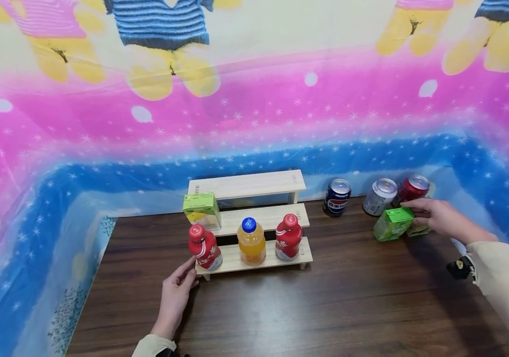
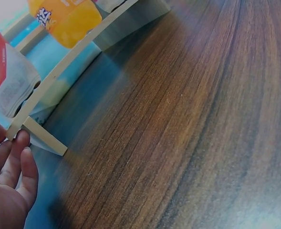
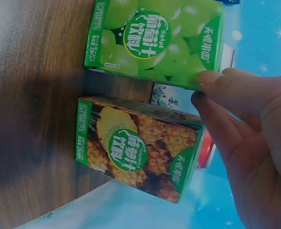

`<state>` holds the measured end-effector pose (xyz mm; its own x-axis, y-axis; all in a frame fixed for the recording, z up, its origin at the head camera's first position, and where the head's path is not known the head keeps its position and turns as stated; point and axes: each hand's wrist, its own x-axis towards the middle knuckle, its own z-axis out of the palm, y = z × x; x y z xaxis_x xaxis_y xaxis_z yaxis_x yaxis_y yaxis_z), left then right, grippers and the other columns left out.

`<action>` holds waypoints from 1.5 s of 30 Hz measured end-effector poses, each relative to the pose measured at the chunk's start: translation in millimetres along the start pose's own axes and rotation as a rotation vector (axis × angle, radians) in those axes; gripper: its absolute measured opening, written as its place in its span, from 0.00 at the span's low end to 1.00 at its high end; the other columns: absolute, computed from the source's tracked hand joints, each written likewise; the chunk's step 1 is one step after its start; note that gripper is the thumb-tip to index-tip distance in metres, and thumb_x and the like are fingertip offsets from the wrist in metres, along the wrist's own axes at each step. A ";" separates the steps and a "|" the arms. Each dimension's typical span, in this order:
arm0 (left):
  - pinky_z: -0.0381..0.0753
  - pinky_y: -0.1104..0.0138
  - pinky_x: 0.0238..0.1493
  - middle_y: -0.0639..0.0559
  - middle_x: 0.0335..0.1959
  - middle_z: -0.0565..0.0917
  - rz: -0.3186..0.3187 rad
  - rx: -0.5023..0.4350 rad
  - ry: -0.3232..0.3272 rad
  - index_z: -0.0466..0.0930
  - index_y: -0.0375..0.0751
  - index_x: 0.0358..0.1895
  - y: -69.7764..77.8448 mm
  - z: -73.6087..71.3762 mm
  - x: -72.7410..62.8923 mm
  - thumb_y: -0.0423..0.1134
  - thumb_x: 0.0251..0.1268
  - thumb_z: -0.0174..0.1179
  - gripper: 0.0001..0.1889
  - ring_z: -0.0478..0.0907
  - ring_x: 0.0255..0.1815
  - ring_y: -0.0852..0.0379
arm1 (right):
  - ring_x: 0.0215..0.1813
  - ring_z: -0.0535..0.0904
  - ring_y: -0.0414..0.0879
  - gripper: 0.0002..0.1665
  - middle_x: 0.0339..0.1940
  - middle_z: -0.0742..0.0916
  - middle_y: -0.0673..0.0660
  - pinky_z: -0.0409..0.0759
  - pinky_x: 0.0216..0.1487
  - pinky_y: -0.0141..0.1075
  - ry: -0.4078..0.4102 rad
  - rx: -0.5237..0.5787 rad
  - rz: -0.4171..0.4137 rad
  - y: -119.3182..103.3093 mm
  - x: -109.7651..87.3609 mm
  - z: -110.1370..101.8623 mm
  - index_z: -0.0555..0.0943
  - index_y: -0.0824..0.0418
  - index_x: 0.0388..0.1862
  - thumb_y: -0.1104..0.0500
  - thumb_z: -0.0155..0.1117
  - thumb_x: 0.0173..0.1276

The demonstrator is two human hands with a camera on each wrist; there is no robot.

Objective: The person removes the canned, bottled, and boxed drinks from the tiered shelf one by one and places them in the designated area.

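My left hand (image 1: 176, 292) pinches the left end of the lowest step of a pale wooden three-tier stand (image 1: 232, 267), thumb above and fingers beneath. On that step stand a red-capped bottle (image 1: 206, 250), an orange drink bottle (image 1: 252, 245) with a blue cap, and another red-capped bottle (image 1: 288, 240). A green-and-yellow juice box (image 1: 202, 213) sits on the middle step at the left. At the right, my right hand (image 1: 443, 218) pinches a corner of a green grape juice box (image 3: 154, 40). A pineapple juice box (image 3: 135, 148) is beside it, partly hidden in the head view.
Behind the juice boxes stand a silver can (image 1: 380, 197) and a dark red can (image 1: 415, 188). A dark blue can (image 1: 337, 198) is between them and the stand. A patterned cloth (image 1: 254, 109) hangs behind the brown wooden table (image 1: 325, 307).
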<state>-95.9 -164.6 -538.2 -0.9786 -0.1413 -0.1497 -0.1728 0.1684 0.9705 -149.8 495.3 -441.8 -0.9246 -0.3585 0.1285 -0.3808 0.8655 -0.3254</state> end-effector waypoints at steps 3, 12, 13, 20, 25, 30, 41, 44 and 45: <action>0.85 0.75 0.46 0.35 0.68 0.78 -0.002 -0.006 0.002 0.76 0.33 0.71 -1.6 -0.4 0.1 0.29 0.80 0.54 0.20 0.80 0.45 0.69 | 0.54 0.82 0.74 0.29 0.57 0.85 0.74 0.81 0.52 0.68 -0.006 0.008 0.020 -4.8 0.2 -4.8 0.83 0.69 0.61 0.71 0.76 0.59; 0.85 0.75 0.45 0.34 0.67 0.79 0.004 -0.016 0.008 0.76 0.32 0.70 -2.6 -1.0 -0.1 0.29 0.80 0.54 0.20 0.80 0.44 0.69 | 0.53 0.84 0.69 0.23 0.58 0.86 0.69 0.81 0.52 0.66 0.064 -0.001 0.032 -28.6 10.3 -16.5 0.82 0.64 0.62 0.67 0.71 0.69; 0.85 0.75 0.45 0.33 0.67 0.78 0.005 -0.016 0.007 0.76 0.32 0.71 -2.7 -1.1 -0.1 0.29 0.80 0.54 0.20 0.80 0.44 0.69 | 0.52 0.84 0.68 0.23 0.58 0.86 0.69 0.81 0.51 0.66 0.070 -0.001 0.030 -32.7 12.9 -17.3 0.82 0.64 0.63 0.66 0.71 0.70; 0.85 0.75 0.45 0.34 0.69 0.77 -0.001 -0.033 -0.003 0.75 0.32 0.72 -1.5 -0.9 -0.8 0.29 0.81 0.53 0.21 0.79 0.44 0.71 | 0.49 0.86 0.61 0.24 0.57 0.86 0.68 0.85 0.50 0.60 0.106 0.021 -0.046 -67.8 33.2 -20.8 0.82 0.64 0.63 0.66 0.72 0.69; 0.85 0.75 0.44 0.33 0.68 0.78 -0.001 -0.036 -0.008 0.75 0.32 0.72 -1.6 0.1 -0.9 0.29 0.81 0.53 0.21 0.79 0.44 0.71 | 0.49 0.88 0.59 0.22 0.60 0.85 0.68 0.88 0.47 0.53 0.089 0.066 -0.102 -93.2 46.5 -22.5 0.81 0.65 0.64 0.66 0.69 0.72; 0.85 0.75 0.44 0.32 0.67 0.79 0.002 -0.027 -0.003 0.75 0.31 0.71 -2.1 0.4 0.2 0.28 0.81 0.53 0.20 0.80 0.44 0.70 | 0.54 0.86 0.55 0.22 0.63 0.85 0.62 0.87 0.51 0.53 0.060 0.106 -0.125 -117.5 62.8 -24.1 0.81 0.62 0.66 0.62 0.67 0.76; 0.86 0.74 0.44 0.31 0.66 0.79 0.053 -0.040 0.022 0.77 0.29 0.68 -0.6 2.6 3.9 0.29 0.79 0.55 0.19 0.81 0.43 0.68 | 0.57 0.84 0.54 0.21 0.63 0.85 0.58 0.87 0.55 0.52 0.010 0.175 -0.190 -168.9 109.8 -21.7 0.81 0.58 0.67 0.57 0.66 0.77; 0.86 0.74 0.43 0.31 0.65 0.80 0.049 -0.034 0.029 0.78 0.29 0.68 0.3 2.7 2.5 0.29 0.79 0.56 0.19 0.81 0.42 0.68 | 0.59 0.84 0.54 0.23 0.64 0.84 0.58 0.87 0.56 0.52 -0.025 0.187 -0.198 -181.7 123.0 -22.0 0.80 0.57 0.68 0.55 0.66 0.78; 0.86 0.74 0.43 0.31 0.65 0.80 0.046 -0.034 0.028 0.77 0.29 0.68 0.9 3.1 2.0 0.29 0.79 0.56 0.19 0.82 0.42 0.68 | 0.59 0.84 0.54 0.23 0.64 0.84 0.58 0.87 0.56 0.51 -0.031 0.188 -0.203 -185.6 127.5 -22.3 0.80 0.57 0.68 0.54 0.66 0.78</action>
<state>-98.4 -161.7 -538.2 -0.9818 -0.1611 -0.1002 -0.1236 0.1424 0.9821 -197.2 296.7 -344.1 -0.8278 -0.5311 0.1808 -0.5479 0.6959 -0.4643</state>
